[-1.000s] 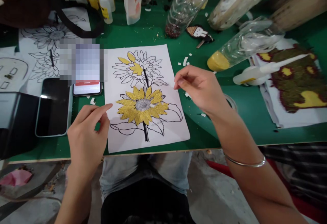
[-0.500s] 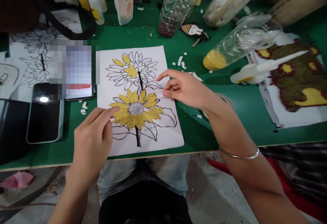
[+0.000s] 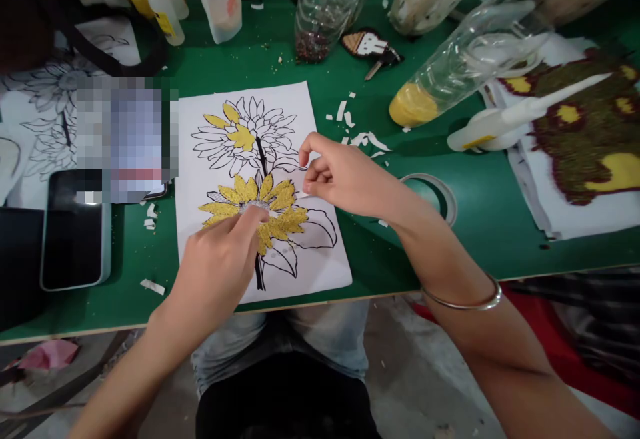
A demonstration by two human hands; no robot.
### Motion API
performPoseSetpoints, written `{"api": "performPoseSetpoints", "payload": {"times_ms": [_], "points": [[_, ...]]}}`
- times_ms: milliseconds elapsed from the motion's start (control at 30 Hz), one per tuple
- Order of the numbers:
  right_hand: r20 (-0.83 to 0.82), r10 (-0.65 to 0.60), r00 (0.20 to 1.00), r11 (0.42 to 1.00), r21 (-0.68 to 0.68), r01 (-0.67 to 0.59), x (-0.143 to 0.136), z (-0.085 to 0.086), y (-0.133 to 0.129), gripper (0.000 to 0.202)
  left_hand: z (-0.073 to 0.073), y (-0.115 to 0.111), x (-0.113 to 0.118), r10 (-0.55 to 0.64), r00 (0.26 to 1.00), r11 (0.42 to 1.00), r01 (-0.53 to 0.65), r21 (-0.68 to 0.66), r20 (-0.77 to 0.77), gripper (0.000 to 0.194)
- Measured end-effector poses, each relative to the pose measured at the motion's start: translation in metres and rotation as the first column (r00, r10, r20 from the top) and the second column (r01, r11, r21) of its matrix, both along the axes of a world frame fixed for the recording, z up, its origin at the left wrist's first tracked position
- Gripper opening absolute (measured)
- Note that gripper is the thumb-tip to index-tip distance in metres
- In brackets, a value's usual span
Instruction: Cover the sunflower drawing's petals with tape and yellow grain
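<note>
A white sheet with a two-flower line drawing (image 3: 320,262) lies on the green table. The lower flower's petals (image 3: 285,219) are covered in yellow grains; a few petals of the upper flower (image 3: 243,137) are yellow too. My left hand (image 3: 220,259) is over the lower flower, its fingers drawn together at the grey centre. Whatever its fingertips may pinch is hidden. My right hand (image 3: 345,175) hovers at the sheet's right edge, beside the leaf outline. Its fingers are loosely bent, index and thumb apart, and nothing shows between them.
A bottle with yellow grains (image 3: 415,104) and a white glue bottle (image 3: 487,129) lie at the right, near a coloured picture (image 3: 585,132). Keys (image 3: 375,51), paper scraps (image 3: 367,140) and a tape roll (image 3: 450,202) are around. Phones (image 3: 75,232) lie left.
My left hand has moved right, from the petals' left edge to the flower's centre. My right hand stays near the sheet's right edge. The whole view has shifted slightly.
</note>
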State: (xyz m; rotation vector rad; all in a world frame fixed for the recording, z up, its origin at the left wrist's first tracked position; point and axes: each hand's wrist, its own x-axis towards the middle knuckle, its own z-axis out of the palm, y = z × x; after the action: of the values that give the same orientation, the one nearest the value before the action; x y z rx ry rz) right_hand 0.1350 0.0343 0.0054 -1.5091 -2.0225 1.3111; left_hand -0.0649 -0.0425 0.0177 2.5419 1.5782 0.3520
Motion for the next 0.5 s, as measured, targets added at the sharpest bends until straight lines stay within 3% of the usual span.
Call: {"api": "performPoseSetpoints", "payload": {"times_ms": [300,500], "points": [[0.033,0.003,0.999,0.998,0.067,-0.005,-0.002,-0.002,-0.001,0.026,-0.001,0.002,0.008,-0.022,0.998,0.996,0.017,-0.087,-0.053,0.022],[0.087,0.021,0.996,0.994,0.109,-0.030,-0.004,-0.002,0.000,0.028,-0.004,-0.009,0.015,-0.161,0.982,0.984,0.152,-0.097,-0.095,0.016]]}}
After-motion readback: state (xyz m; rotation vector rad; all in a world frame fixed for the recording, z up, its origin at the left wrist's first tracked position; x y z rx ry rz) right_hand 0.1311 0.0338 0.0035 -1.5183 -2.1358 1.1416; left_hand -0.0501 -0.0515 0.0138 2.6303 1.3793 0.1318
